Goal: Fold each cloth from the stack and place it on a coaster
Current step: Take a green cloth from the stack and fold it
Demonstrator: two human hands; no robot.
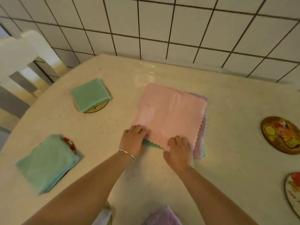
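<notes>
Coasters: two covered, two bare

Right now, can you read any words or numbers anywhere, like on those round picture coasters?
No readable text anywhere.
Coaster at the right edge: a cartoon picture only, no letters visible.
Coaster at the lower right: cut off by the frame, picture only.
Coasters under the green cloths: mostly covered.
Faint glare marks on the table: too blurred to read.
</notes>
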